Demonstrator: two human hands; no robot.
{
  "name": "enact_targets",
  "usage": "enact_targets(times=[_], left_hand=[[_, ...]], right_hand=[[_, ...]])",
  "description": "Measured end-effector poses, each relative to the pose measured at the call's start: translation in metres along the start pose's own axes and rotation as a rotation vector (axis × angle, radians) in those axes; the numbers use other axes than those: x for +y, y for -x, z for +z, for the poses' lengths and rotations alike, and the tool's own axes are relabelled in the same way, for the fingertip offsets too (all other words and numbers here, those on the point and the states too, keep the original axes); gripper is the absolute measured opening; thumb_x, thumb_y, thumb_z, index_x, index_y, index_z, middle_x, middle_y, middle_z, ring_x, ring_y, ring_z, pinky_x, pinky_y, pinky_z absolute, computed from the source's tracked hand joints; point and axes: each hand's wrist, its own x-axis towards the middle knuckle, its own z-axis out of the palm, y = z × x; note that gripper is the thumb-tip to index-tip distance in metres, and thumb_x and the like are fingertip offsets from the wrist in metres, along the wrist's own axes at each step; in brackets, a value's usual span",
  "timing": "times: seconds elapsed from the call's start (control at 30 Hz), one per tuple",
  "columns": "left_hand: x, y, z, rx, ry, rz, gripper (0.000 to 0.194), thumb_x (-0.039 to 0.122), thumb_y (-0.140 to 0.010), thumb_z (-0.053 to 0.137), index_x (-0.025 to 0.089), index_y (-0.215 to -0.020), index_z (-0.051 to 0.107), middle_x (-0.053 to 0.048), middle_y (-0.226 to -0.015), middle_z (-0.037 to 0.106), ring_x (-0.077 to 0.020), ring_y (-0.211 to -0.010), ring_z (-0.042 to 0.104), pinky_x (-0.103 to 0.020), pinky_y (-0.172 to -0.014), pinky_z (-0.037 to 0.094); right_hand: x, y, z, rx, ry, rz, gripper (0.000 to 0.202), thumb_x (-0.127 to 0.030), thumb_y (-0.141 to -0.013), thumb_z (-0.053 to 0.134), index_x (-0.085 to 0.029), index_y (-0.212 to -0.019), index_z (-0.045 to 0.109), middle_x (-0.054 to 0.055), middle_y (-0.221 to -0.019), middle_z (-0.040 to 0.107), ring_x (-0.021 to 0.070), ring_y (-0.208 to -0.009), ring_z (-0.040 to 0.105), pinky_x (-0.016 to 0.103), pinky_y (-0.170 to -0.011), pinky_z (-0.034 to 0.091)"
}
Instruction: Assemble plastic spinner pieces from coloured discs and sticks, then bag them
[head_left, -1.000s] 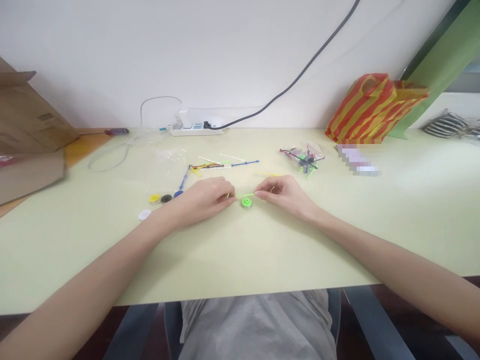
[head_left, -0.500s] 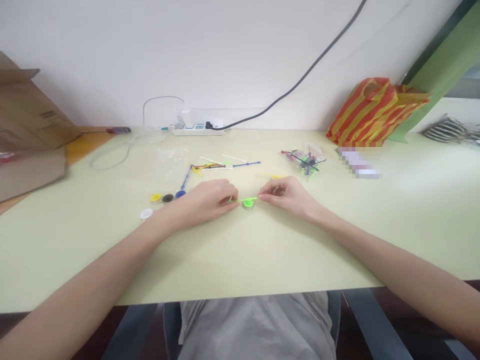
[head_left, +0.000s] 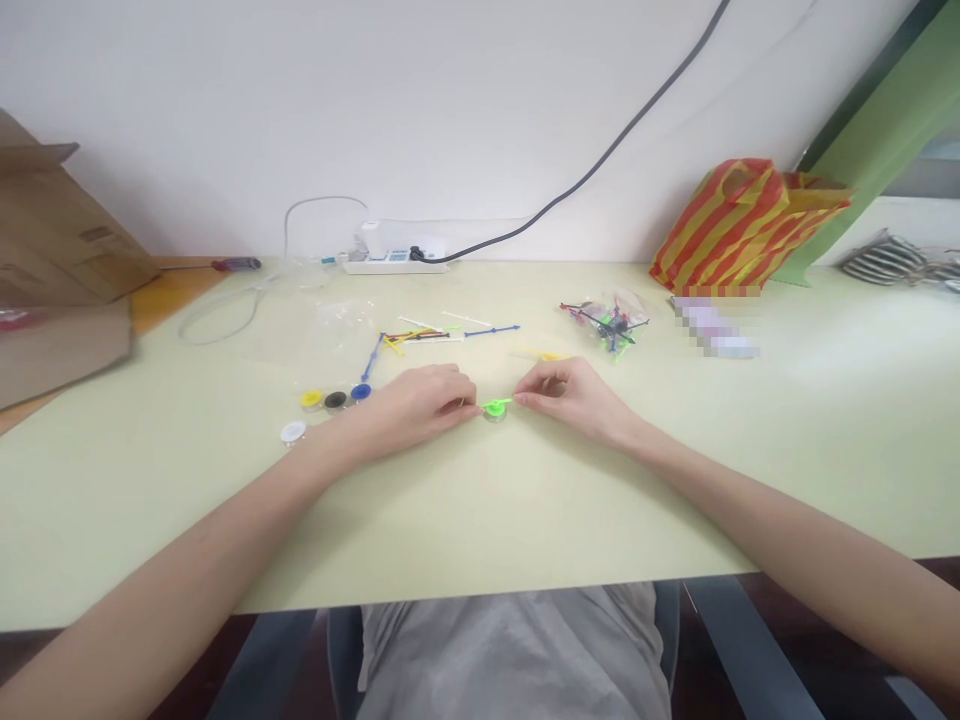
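Note:
A thin green plastic stick (head_left: 505, 402) runs between my two hands, across the top of a small round piece with a green cap and a clear base (head_left: 495, 412). My left hand (head_left: 420, 408) pinches the stick's left end, with that end hidden behind the fingers. At the other end, my right hand (head_left: 574, 398) holds the tip between thumb and forefinger. The round piece rests on the table. Left of my left hand are similar round pieces, blue (head_left: 361, 392), black (head_left: 335, 401), yellow (head_left: 311, 400) and white (head_left: 293, 432).
Several coloured sticks (head_left: 427, 333) lie beyond my left hand, and a yellow stick (head_left: 550, 356) behind my right. A bag of coloured parts (head_left: 611, 322), a striped bag (head_left: 720, 230), a power strip (head_left: 396, 266), a screwdriver (head_left: 237, 264) and a cardboard box (head_left: 67, 220) stand around.
Both hands stay almost in place with the green stick over the round piece. Only slight finger movement and a small shift of the view show.

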Motion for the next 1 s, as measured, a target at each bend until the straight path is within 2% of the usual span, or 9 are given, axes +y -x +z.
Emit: enact_targets(times=[0.2,0.33,0.47,0.57,0.8,1.0], left_hand=[[0.001,-0.001,0.001,0.0,-0.032,0.031,0.033,0.037,-0.106,0.042,0.02,-0.082,0.055,-0.002,-0.083,0.057,-0.019,-0.083,0.056,-0.031,-0.073,0.038],[0.002,-0.002,0.002,0.0,-0.041,0.038,0.033,0.038,-0.107,0.04,0.02,-0.083,0.056,-0.002,-0.083,0.057,-0.0193,-0.084,0.056,-0.031,-0.074,0.039],[0.002,-0.003,0.002,-0.008,-0.035,0.029,0.033,0.038,-0.107,0.039,0.02,-0.087,0.059,-0.003,-0.083,0.057,-0.0196,-0.083,0.057,-0.031,-0.074,0.039],[0.003,-0.003,0.002,-0.007,-0.031,0.032,0.032,0.035,-0.107,0.039,0.021,-0.089,0.061,-0.003,-0.084,0.058,-0.0198,-0.084,0.057,-0.031,-0.074,0.04],[0.004,-0.004,0.002,0.011,-0.049,0.03,0.035,0.037,-0.106,0.042,0.02,-0.08,0.057,-0.002,-0.08,0.057,-0.02,-0.082,0.057,-0.031,-0.071,0.039],[0.001,-0.005,0.003,0.009,-0.053,0.036,0.033,0.036,-0.106,0.042,0.02,-0.081,0.057,-0.002,-0.079,0.057,-0.0203,-0.085,0.057,-0.031,-0.071,0.038]], right_hand=[[0.006,0.001,0.002,0.024,0.053,-0.118,0.011,-0.026,-0.088,0.069,-0.018,-0.086,0.076,0.004,-0.089,0.073,0.0178,-0.081,0.064,0.031,-0.074,0.049],[0.009,0.001,0.005,0.047,0.234,-0.337,0.014,-0.023,-0.094,0.066,-0.019,-0.102,0.077,0.006,-0.093,0.072,0.0206,-0.091,0.064,0.036,-0.086,0.048],[0.007,0.001,0.007,0.03,0.375,-0.516,0.019,-0.023,-0.099,0.061,-0.02,-0.105,0.079,0.009,-0.094,0.071,0.0215,-0.09,0.06,0.037,-0.083,0.046],[0.005,0.001,0.006,0.006,0.431,-0.537,0.019,-0.022,-0.099,0.062,-0.021,-0.105,0.08,0.009,-0.093,0.071,0.0215,-0.089,0.058,0.036,-0.082,0.045],[-0.004,0.005,-0.001,-0.074,0.559,-0.492,0.018,-0.024,-0.097,0.065,-0.025,-0.107,0.081,0.009,-0.101,0.07,0.024,-0.098,0.055,0.039,-0.086,0.042],[-0.009,0.008,-0.002,-0.111,0.576,-0.486,0.022,-0.018,-0.097,0.063,-0.024,-0.11,0.08,0.01,-0.1,0.069,0.0244,-0.097,0.056,0.039,-0.087,0.043]])
